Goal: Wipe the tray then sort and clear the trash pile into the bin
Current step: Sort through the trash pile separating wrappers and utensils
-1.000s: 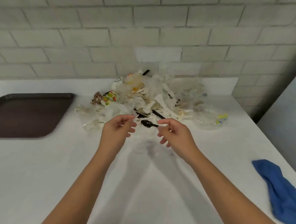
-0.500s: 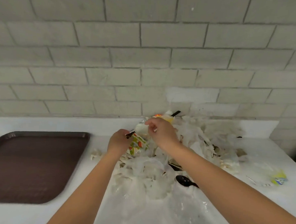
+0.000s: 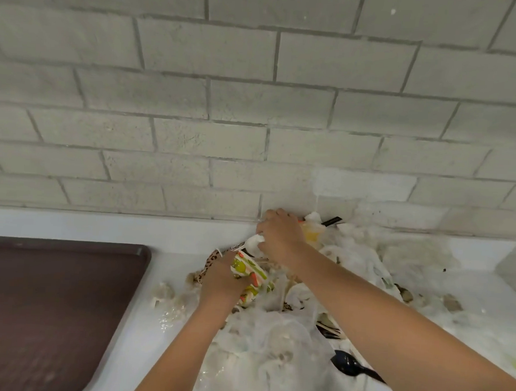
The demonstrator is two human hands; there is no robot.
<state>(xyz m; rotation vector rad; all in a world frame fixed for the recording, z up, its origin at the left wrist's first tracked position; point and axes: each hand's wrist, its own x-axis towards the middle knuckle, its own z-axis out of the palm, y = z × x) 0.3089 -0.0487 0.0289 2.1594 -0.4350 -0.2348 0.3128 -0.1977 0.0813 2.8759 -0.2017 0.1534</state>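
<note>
Grey painted brick wall (image 3: 255, 105) fills the upper frame; white counter (image 3: 70, 224) runs below it

Dark brown rectangular plastic tray (image 3: 50, 304) sits lower left, near the pile's left fringe. Trash pile of crumpled white film and napkins (image 3: 272, 345) spreads from centre to lower right, up against the wall. No bin in view

Left hand (image 3: 221, 280), centre frame: fingers curled round the fruit-printed paper carton (image 3: 248, 269) at the pile's left edge. Right hand (image 3: 278, 238), just above: fingertips pinch a small white crumpled wad (image 3: 254, 241) at the carton's top

Risks (judgement):
- lifting the carton likely drags tangled film, scattering scraps toward the tray
- any liquid left in the carton could spill if it tips
- the right forearm passes close over the black plastic spoon (image 3: 349, 366) lower right and could sweep it off the counter

Counts: tray 1; printed carton 1; black spoon 1; black utensil handle (image 3: 333, 220) by the wall 1; leopard-print wrapper (image 3: 213, 257) 1; hands 2; film and napkin pieces too tangled to count
</note>
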